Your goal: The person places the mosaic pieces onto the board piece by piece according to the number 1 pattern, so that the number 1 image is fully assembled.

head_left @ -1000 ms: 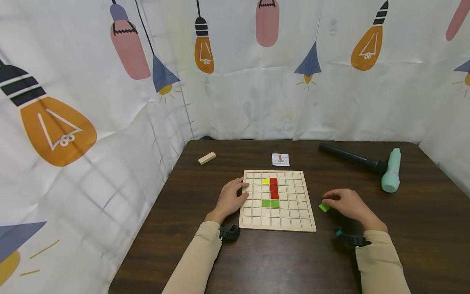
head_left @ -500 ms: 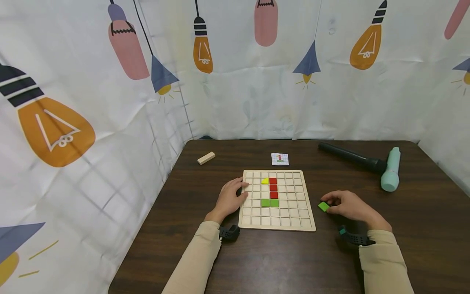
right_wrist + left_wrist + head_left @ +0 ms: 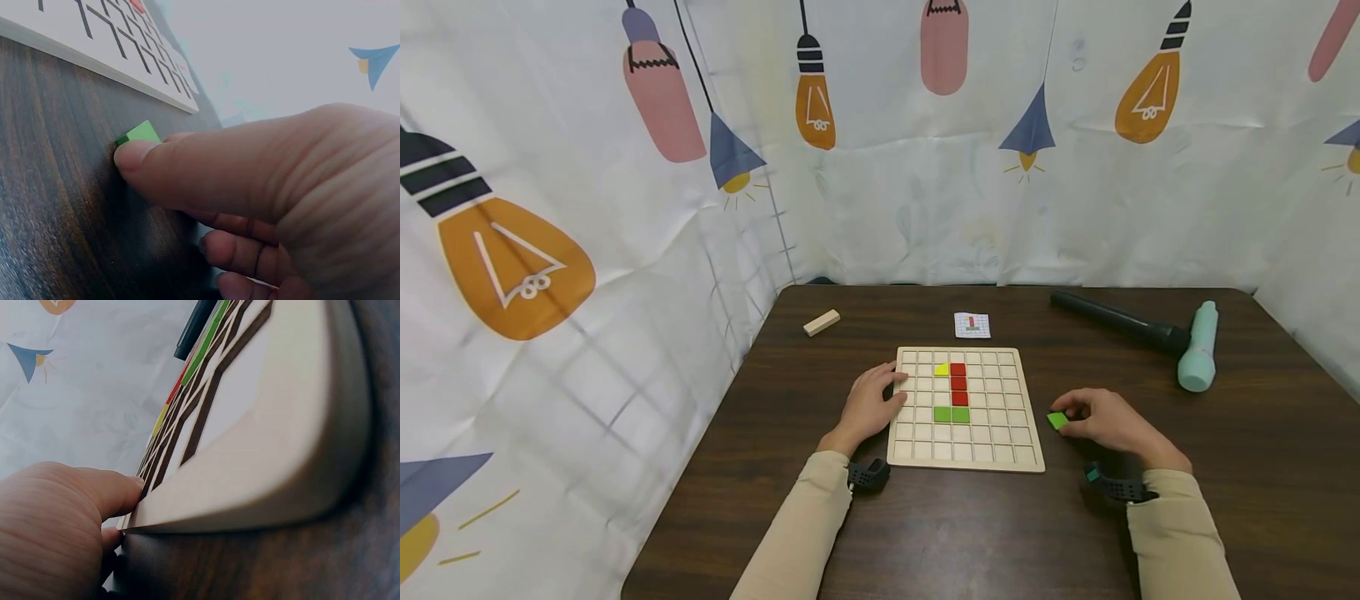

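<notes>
A wooden grid board (image 3: 1000,457) lies on the table with red tiles (image 3: 958,383) in a column, green tiles (image 3: 951,414) below them and a yellow tile (image 3: 942,370) beside the top red one. My left hand (image 3: 869,407) rests at the board's left edge; in the left wrist view the thumb (image 3: 112,490) touches the rim. To the right of the board, my right hand (image 3: 1108,421) pinches a loose green tile (image 3: 1057,421) between thumb and fingers, close to the tabletop. The right wrist view has the thumb covering part of this green tile (image 3: 142,132).
Behind the board lies a small printed card (image 3: 972,326) with a coloured grid pattern. A wooden block (image 3: 822,322) is at the back left. At the back right lie a black microphone-like rod (image 3: 1112,321) and a mint-green bottle-shaped object (image 3: 1198,346). A patterned curtain (image 3: 910,208) surrounds the table.
The fingers of my right hand have shifted their hold on the loose green tile, and it has turned and moved slightly left toward the board. My left hand has stayed put.
</notes>
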A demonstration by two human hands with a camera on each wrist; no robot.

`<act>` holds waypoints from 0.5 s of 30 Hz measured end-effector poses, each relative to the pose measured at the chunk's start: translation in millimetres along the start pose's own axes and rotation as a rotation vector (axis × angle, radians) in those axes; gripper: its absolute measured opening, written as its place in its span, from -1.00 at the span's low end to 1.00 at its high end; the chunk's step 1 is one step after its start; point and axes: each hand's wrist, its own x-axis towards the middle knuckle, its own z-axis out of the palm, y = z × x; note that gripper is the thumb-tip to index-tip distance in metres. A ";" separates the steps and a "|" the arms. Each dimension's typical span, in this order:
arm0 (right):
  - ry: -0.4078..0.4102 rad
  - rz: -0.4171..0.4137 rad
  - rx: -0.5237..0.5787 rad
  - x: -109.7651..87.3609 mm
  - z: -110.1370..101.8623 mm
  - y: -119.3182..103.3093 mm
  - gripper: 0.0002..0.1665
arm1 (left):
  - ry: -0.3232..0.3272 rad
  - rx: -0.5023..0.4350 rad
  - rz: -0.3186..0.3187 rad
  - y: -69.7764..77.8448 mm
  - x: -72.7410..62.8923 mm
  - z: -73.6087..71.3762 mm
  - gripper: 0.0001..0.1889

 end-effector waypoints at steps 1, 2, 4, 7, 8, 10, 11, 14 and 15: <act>0.006 0.001 -0.003 0.3 0.6 0.1 -0.68 | -0.001 0.000 0.002 -0.1 -0.1 0.0 -0.64; 0.012 0.004 -0.003 0.8 1.2 0.3 -0.69 | -0.002 -0.002 0.003 -0.1 -0.2 0.0 -0.64; 0.026 0.017 -0.008 2.2 2.7 0.9 -0.71 | -0.002 -0.002 0.005 -0.2 -0.4 0.0 -0.64; 0.045 0.022 -0.015 3.7 3.9 1.7 -0.72 | 0.001 -0.003 0.007 -0.4 -0.4 0.2 -0.64; 0.051 0.023 -0.018 4.1 4.1 1.7 -0.72 | 0.001 -0.003 0.006 -0.7 -0.3 0.2 -0.64; 0.062 0.027 -0.024 4.4 4.3 1.8 -0.72 | 0.002 0.000 0.005 -1.1 -0.1 0.4 -0.64; 0.065 0.029 -0.026 4.3 4.2 1.7 -0.72 | 0.002 0.002 0.006 -1.2 0.1 0.6 -0.64; 0.077 0.033 -0.029 4.3 4.3 1.2 -0.71 | 0.003 0.008 0.009 -1.6 0.5 1.0 -0.64; 0.081 0.036 -0.028 4.4 4.5 1.0 -0.71 | 0.004 0.008 0.009 -1.7 0.6 1.1 -0.64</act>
